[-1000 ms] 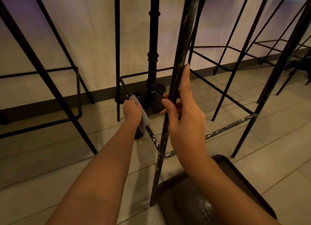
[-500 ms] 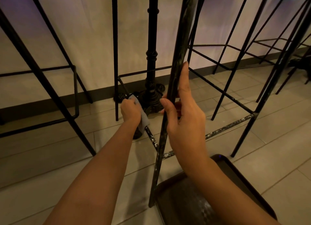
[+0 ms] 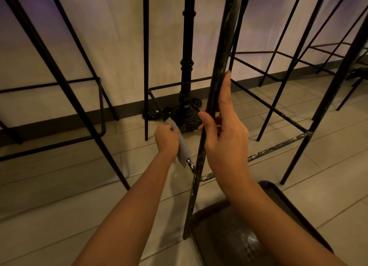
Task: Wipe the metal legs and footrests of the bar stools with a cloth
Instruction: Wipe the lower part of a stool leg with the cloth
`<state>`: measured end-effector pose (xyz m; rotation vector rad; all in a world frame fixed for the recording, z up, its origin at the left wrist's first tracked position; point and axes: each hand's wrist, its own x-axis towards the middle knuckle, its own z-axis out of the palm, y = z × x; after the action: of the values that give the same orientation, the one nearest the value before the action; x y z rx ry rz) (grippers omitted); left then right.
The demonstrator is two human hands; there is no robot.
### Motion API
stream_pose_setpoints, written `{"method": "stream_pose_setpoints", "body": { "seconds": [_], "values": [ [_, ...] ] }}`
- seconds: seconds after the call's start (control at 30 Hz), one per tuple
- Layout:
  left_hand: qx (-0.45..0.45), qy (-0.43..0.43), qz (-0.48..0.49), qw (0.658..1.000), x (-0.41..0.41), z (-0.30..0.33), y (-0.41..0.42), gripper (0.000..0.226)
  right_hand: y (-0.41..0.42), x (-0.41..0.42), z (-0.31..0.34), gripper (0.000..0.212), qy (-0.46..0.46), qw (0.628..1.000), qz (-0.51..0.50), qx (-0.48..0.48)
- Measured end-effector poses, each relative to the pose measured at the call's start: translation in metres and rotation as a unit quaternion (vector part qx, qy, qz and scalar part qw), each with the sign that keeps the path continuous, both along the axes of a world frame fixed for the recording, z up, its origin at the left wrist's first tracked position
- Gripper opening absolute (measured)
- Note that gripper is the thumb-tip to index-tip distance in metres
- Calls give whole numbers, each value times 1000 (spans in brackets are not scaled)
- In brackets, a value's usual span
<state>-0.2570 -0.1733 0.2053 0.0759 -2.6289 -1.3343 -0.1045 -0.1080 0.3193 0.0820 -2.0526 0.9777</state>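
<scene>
Stool leg [image 3: 216, 90], scuffed and slanted, is located at frame centre and is gripped by the right hand [image 3: 225, 138], thumb and fingers curled round it. At lower centre, a grey cloth [image 3: 183, 146] is clenched by the left hand [image 3: 166, 139] against the speckled footrest [image 3: 190, 164].

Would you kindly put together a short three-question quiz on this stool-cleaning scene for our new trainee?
1. True or false: the left hand holds the cloth against a side footrest bar.
2. What does the right hand grip?
A. the table base
B. the front stool leg
C. the tray
3. Fill in: on the floor tiles at lower right lies a dark ____.

Key:
1. True
2. B
3. tray
</scene>
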Motion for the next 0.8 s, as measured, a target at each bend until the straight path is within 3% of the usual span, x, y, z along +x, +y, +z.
{"method": "stream_pose_setpoints", "body": {
  "seconds": [0.8],
  "values": [
    [18, 9, -9, 1000, 25, 0, 4, 16, -1, 1, 2, 72, -5, 1000, -5, -5]
  ]
}}
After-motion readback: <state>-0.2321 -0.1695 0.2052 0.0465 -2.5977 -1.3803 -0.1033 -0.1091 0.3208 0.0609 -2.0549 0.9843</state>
